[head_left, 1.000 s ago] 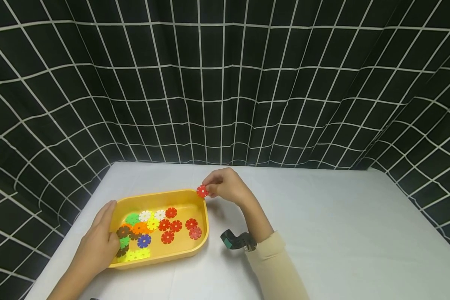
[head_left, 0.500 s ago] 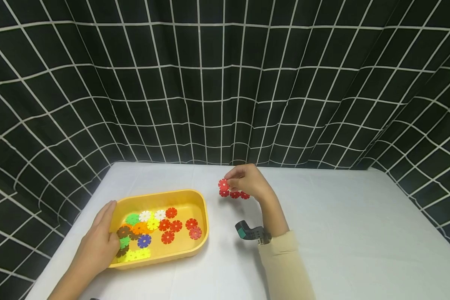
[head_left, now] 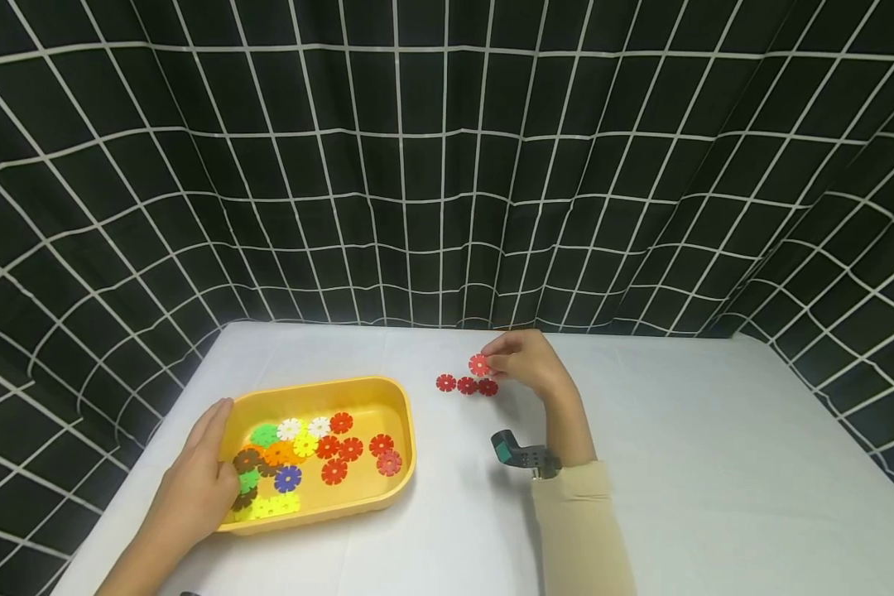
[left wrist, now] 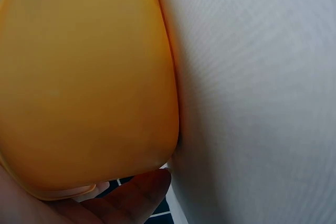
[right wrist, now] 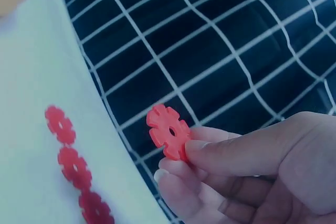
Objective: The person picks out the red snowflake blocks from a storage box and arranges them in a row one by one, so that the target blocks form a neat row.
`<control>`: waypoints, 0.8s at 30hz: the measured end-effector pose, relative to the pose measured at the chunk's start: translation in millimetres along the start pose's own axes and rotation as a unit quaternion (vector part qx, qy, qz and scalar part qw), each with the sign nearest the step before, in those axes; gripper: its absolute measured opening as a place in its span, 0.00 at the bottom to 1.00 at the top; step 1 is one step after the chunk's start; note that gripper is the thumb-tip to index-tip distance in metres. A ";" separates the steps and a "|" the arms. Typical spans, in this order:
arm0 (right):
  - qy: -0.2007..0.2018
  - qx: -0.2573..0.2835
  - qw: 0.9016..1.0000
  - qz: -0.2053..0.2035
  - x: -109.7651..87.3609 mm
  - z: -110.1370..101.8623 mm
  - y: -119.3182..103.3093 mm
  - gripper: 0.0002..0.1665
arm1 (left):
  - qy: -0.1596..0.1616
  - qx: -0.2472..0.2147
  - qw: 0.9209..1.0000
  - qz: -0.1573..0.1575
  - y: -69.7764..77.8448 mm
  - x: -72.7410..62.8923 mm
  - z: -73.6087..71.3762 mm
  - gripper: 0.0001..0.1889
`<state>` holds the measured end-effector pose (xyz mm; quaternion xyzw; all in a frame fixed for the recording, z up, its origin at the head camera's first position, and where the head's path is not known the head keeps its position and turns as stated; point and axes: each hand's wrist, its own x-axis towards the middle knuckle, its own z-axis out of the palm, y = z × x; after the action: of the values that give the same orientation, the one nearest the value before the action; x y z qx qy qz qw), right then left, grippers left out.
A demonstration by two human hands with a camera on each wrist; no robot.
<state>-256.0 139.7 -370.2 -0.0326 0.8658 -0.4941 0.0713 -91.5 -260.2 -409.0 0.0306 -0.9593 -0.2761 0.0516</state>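
My right hand [head_left: 531, 362] pinches a red snowflake disc [head_left: 478, 365] between thumb and fingertips. Notches ring the disc [right wrist: 160, 136] and it has a hole at its centre, as the right wrist view shows. Just below it, three darker red discs [head_left: 467, 386] lie side by side in a row on the white cloth. At the left, my left hand [head_left: 194, 480] grips the end of a yellow plastic tray [head_left: 411, 430], thumb at the rim. Fingers [left wrist: 131, 198] press the tray's outer end in the left wrist view.
Inside the tray are several loose discs: red discs [head_left: 334, 472] at the right, a blue disc [head_left: 287, 478], and green, white, orange, brown and yellow ones. A black grid curtain [head_left: 447, 165] hangs behind the white table [head_left: 678, 455]. A small black camera [head_left: 521, 454] sits at my right wrist.
From above the tray's right corner, my right hand has carried the red disc rightward, to above the right end of the row. The left hand and tray stay in place.
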 end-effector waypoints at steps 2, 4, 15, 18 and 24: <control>0.003 0.001 1.000 0.006 2.1 -2.2 5.1 0.08 | 0.000 0.001 1.000 0.000 0.3 0.0 -0.3 0.45; 0.007 0.003 1.000 0.013 3.8 -3.2 9.2 0.08 | 0.001 0.001 1.000 0.001 0.3 -0.1 -0.5 0.45; 0.016 -0.005 0.999 0.047 8.9 -2.5 23.6 0.10 | 0.003 0.000 1.000 0.004 0.2 -0.7 -0.4 0.45; 0.027 -0.018 0.998 0.057 10.3 -4.2 29.2 0.09 | 0.003 0.000 1.000 0.004 0.5 -0.6 -0.5 0.45; 0.039 -0.047 0.994 0.089 10.3 -7.7 36.4 0.09 | 0.011 -0.003 1.000 0.010 0.3 -0.8 0.3 0.45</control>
<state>-266.9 163.5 -398.6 0.0604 0.8898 -0.4454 0.0791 -90.8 -259.7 -409.2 0.0238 -0.9581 -0.2778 0.0651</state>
